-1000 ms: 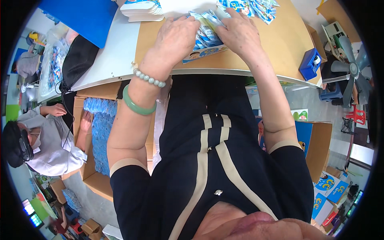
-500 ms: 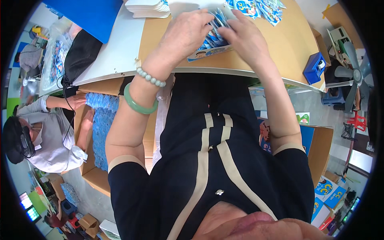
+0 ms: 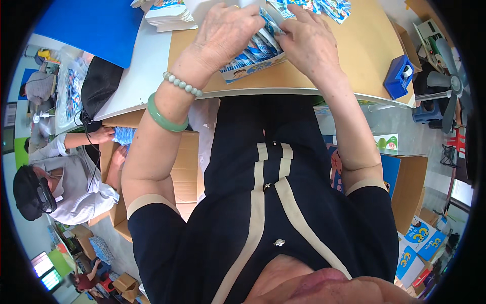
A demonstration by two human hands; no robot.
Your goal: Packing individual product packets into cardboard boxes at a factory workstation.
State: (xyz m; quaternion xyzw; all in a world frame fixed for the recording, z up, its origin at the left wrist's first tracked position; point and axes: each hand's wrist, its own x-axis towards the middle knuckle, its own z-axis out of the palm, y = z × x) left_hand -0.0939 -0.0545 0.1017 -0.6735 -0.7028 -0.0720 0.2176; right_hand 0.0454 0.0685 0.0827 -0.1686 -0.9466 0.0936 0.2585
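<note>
On the table's near edge stands an open small carton (image 3: pixel 259 69), packed with several upright blue-and-white sachets (image 3: pixel 257 50). My left hand (image 3: pixel 228 31) reaches over its left side. Its fingers are curled together beside the sachets, and what they pinch, if anything, is hidden. A bead bracelet (image 3: pixel 183 85) and a green bangle (image 3: pixel 164 116) are on that arm. At the carton's right side is my right hand (image 3: pixel 310 46), fingers apart and bent, with the thumb close to the sachets. The carton's far end is partly covered by my hands.
A stack of white printed cards (image 3: pixel 172 19) lies left of the carton, beside a blue board (image 3: pixel 96 28). Loose sachets (image 3: pixel 334 7) lie at the far right. A blue tape dispenser (image 3: pixel 399 77) stands at the right edge. Another person (image 3: pixel 71 177) handles blue packets at left.
The carton and tabletop things have shifted slightly left and upward in view. My hands have moved apart a little, uncovering more sachets. The other person's packets show less.
</note>
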